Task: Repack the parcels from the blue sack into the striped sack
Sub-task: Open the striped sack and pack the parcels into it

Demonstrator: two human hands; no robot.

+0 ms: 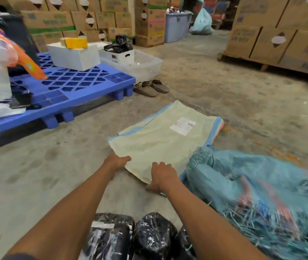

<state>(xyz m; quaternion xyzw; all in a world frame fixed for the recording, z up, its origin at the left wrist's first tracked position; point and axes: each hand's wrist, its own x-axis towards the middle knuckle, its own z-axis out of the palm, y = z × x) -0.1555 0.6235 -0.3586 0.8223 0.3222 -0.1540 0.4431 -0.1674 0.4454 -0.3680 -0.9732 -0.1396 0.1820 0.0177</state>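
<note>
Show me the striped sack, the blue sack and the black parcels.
striped sack [160,145]: head view, on its flat cream middle panel.
blue sack [252,186]: head view, on its bulging woven side.
black parcels [155,233]: head view, on the middle parcel's shiny wrap.

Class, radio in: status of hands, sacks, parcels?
Both hands, left hand and right hand, on flat striped sack. Blue sack beside it. Black parcels wait nearby. Nothing blocking.

Bare floor [42,166] left; blue sack [252,184] crowds right (parcels [130,239] nearest).
</note>
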